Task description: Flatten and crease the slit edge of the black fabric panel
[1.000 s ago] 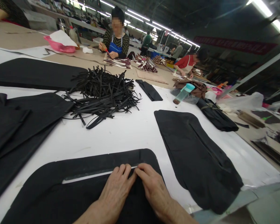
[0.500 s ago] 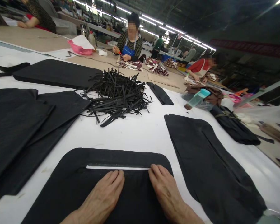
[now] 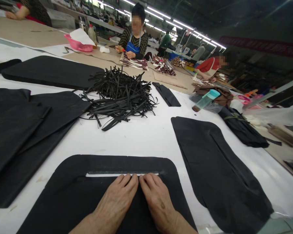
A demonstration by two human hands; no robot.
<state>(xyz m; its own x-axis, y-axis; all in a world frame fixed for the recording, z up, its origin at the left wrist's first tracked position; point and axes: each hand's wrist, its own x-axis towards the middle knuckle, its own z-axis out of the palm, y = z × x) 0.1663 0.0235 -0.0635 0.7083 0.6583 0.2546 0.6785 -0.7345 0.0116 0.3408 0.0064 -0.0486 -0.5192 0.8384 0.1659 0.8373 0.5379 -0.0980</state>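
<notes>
A black fabric panel with rounded corners lies on the white table right in front of me. A long narrow slit runs across its upper part, showing white beneath. My left hand lies flat on the panel, fingers stretched out, fingertips at the slit's lower edge. My right hand lies flat beside it, fingers out, tips touching the same edge. The two hands almost touch at the middle of the slit. Neither holds anything.
A heap of black strips lies beyond. Stacked black panels are at left, another panel at right, a rolled black bundle and a teal-capped bottle further right. Other people work at the brown tables behind.
Both hands were together at the slit, spread apart along it half a second ago, and have come back together at its middle. The view shifted slightly.
</notes>
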